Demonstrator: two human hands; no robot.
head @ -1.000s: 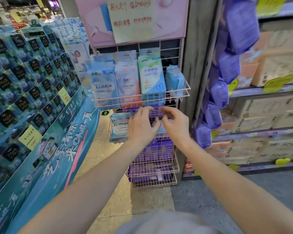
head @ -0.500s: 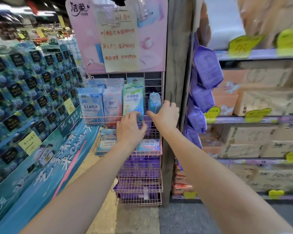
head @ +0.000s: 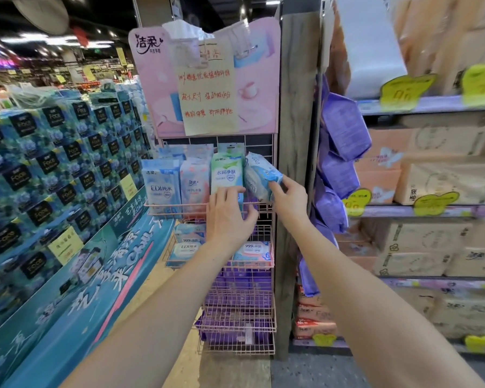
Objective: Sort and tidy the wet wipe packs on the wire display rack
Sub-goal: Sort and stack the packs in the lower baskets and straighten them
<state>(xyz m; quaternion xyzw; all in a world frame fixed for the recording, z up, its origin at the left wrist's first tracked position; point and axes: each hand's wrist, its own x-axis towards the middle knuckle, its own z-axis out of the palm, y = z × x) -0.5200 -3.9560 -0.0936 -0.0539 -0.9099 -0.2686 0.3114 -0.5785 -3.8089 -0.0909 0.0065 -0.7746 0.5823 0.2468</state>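
We have moved our hands up to the top basket [head: 207,205] of the wire rack: our right hand [head: 290,201] now grips the tilted blue pack [head: 259,175] at its right end, lifting it, while our left hand [head: 230,217] rests open-fingered against the green pack [head: 226,173].

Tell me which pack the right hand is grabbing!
Find the pink wire rack under the pink sign. In its top basket, go to the far right. The pack is pale blue and white, and it alone tilts sideways, pinched by the right hand; the others stand upright.
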